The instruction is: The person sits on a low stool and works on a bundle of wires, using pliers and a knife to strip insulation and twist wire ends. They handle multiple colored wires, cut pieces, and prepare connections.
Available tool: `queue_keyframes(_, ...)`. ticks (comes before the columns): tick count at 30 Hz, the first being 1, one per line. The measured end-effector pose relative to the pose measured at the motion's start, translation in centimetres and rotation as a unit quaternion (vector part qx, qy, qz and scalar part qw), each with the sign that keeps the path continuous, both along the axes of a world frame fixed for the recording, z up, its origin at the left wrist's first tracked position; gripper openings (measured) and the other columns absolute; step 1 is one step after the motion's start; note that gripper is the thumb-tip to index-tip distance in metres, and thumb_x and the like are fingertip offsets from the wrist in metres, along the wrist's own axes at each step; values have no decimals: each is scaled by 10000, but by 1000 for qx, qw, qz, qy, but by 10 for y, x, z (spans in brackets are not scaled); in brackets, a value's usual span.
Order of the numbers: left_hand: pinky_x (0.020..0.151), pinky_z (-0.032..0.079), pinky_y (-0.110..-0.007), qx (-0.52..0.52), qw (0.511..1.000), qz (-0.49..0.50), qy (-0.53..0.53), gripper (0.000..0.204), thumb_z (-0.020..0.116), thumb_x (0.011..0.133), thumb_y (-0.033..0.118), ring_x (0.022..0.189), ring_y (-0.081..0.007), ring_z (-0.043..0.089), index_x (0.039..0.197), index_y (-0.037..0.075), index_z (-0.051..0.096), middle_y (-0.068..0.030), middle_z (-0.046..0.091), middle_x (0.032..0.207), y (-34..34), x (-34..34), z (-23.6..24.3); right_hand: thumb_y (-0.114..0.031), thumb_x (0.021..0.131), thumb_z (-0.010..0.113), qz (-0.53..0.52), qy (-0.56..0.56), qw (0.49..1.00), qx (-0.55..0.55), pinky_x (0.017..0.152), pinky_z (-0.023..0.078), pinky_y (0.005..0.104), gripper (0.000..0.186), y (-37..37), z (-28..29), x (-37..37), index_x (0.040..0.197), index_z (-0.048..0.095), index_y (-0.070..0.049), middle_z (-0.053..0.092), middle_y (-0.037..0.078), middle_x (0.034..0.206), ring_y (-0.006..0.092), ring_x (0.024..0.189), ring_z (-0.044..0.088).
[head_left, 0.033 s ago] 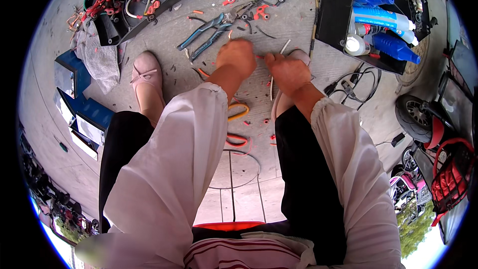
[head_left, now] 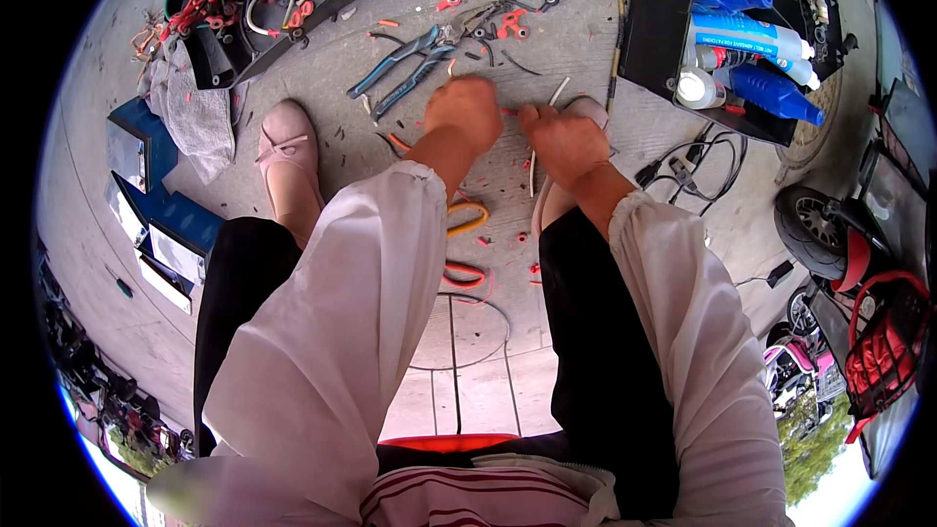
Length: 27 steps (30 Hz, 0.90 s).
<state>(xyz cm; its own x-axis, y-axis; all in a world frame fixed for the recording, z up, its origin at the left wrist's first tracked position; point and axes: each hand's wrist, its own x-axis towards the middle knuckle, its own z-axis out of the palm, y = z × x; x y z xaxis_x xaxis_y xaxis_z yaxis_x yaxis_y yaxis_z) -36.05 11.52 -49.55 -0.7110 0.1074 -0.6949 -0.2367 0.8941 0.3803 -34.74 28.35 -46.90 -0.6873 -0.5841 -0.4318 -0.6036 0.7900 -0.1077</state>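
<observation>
My left hand (head_left: 464, 117) is closed in a fist above the concrete floor, its fingers turned down and hidden. Close on its right, my right hand (head_left: 569, 143) is closed too, thumb and forefinger pinched toward the left. A tiny red piece (head_left: 509, 111) shows in the gap between them; which hand grips it is unclear. A thin white wire (head_left: 559, 90) shows above and below my right hand; whether it is held or lies behind, I cannot tell. Blue-and-black handled pliers (head_left: 412, 78) lie beyond my left hand, beside scattered red and black terminal pieces (head_left: 511, 25).
A black bin (head_left: 656, 34) with blue and white bottles stands at the far right. Tangled cables fill a black curved tray (head_left: 217, 60) at the far left, near a grey rag (head_left: 195, 112). Yellow (head_left: 470, 219) and red wire loops (head_left: 467, 275) lie between my legs.
</observation>
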Motion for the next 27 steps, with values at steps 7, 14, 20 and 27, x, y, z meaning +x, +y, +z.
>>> queue_keyframes(7, 895, 511, -450, 2, 1000, -3, 8, 205, 613, 833, 228, 1023, -359, 627, 947, 72, 680, -167, 654, 1066, -1, 2, -3, -128, 855, 559, -25, -18, 1000, 6, 559, 564, 369, 83, 6, -5, 3, 930, 571, -96, 670, 79, 834, 257, 692, 699)
queue_keyframes(14, 899, 520, -419, 4, 1000, 11, 19, 190, 625, 806, 155, 1054, -341, 632, 968, 109, 713, -142, 662, 1090, 0, 4, 1, -106, 844, 556, -47, -28, 998, 8, 564, 555, 379, 91, 14, -6, -1, 935, 562, -113, 676, 70, 810, 249, 703, 700)
queue_keyframes(20, 910, 512, -423, 20, 1000, 4, 21, 224, 644, 828, 222, 1073, -334, 619, 1001, 93, 703, -148, 653, 1101, -3, 5, 0, -110, 839, 554, -24, -8, 1000, -4, 538, 543, 370, 69, 14, -8, -1, 907, 548, -120, 678, 58, 788, 239, 677, 696)
queue_keyframes(27, 916, 510, -417, 3, 1000, 20, 16, 250, 640, 815, 203, 1082, -333, 622, 1022, 78, 708, -147, 655, 1117, 1, 5, 3, -104, 841, 552, -13, -23, 1000, -1, 527, 538, 379, 86, 12, -7, -2, 926, 544, -116, 667, 61, 745, 249, 669, 693)
